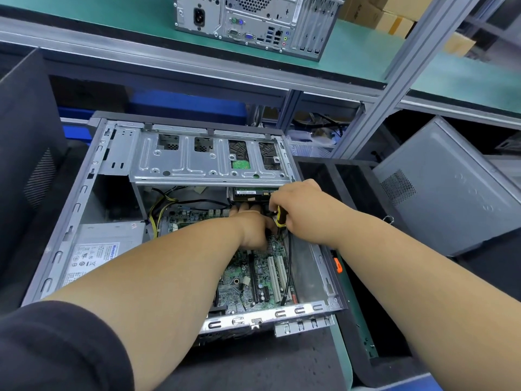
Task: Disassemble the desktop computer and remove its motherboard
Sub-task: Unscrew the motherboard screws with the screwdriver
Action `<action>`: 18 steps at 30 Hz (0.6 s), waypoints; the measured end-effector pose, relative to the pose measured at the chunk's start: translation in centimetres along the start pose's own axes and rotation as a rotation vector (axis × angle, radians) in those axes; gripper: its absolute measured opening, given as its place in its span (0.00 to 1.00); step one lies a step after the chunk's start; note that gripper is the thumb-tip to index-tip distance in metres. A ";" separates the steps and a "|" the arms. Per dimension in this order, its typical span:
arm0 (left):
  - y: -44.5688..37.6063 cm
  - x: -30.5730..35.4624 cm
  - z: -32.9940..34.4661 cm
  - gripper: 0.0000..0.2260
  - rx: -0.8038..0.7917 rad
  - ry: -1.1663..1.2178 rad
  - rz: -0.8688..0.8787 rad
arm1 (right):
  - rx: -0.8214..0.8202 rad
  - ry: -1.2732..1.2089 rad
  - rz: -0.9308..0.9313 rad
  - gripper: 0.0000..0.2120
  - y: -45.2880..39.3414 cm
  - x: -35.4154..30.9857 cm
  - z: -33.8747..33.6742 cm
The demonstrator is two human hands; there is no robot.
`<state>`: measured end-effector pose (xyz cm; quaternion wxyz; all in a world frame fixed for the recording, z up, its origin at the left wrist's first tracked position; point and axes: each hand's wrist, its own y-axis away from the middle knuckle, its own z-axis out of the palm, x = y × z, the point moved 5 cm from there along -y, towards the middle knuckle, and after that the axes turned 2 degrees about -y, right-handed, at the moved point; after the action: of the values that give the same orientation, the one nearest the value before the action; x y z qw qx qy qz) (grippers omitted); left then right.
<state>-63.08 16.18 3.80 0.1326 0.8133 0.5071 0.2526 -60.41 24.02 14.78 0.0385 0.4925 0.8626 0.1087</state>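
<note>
An open desktop case (70, 221) lies on its side in front of me. The green motherboard (248, 280) sits in its bottom, partly hidden by my arms. My right hand (304, 207) grips a yellow-and-black screwdriver (280, 217), tip down at the board's far right part. My left hand (251, 224) reaches in beside it, fingers down on the board near the screwdriver tip; what they touch is hidden. A silver drive cage (203, 162) spans the far side, with a drive (248, 193) under it.
A grey power supply (101, 249) fills the case's left corner, with yellow and black cables (158, 210) running to the board. A black tray (332, 173) and a grey case panel (451, 193) stand to the right. Another computer (253, 21) stands on the green shelf above.
</note>
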 end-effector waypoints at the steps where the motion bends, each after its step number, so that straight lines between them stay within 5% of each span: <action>1: 0.0 0.0 0.0 0.24 0.000 -0.001 0.000 | -0.003 -0.003 0.004 0.16 0.0 0.0 0.1; 5: -0.2 -0.1 0.1 0.25 0.001 -0.033 -0.032 | 0.055 0.013 -0.020 0.08 -0.1 0.0 0.3; 18: -0.5 -0.2 0.2 0.22 0.014 -0.002 -0.010 | 0.043 0.017 -0.039 0.10 0.1 0.3 0.5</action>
<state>-63.41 16.22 3.31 0.1287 0.8120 0.5127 0.2474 -60.36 24.36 14.37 0.0226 0.4753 0.8745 0.0937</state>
